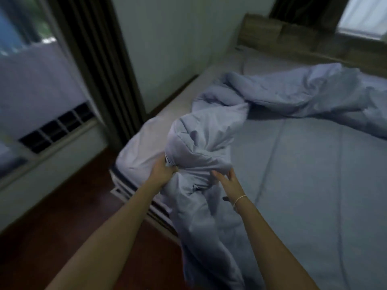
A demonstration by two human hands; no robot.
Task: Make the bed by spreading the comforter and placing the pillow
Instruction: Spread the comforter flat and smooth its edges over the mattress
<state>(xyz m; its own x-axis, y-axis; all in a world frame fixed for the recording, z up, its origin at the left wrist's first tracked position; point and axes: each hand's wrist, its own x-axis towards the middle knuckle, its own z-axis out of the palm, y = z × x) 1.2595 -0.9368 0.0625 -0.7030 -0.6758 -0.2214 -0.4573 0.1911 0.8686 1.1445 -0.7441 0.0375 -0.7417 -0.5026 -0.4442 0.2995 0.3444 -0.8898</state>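
A pale blue comforter (pixel 282 95) lies bunched and twisted across the bed (pixel 310 185), running from the far right toward the near left corner, where part of it hangs over the edge. My left hand (pixel 162 171) is shut on a bunched fold of the comforter at that corner. My right hand (pixel 227 182) rests against the comforter just beside it with its fingers spread, holding nothing that I can see. A thin band circles the right wrist. No pillow is in view.
A wooden headboard (pixel 293 36) stands at the far end under a window (pixel 362 15). The white wall (pixel 167 49) runs along the bed's left side. Dark curtains (pixel 100 65) and a large window flank the left. Dark wood floor (pixel 69 216) lies beside the bed.
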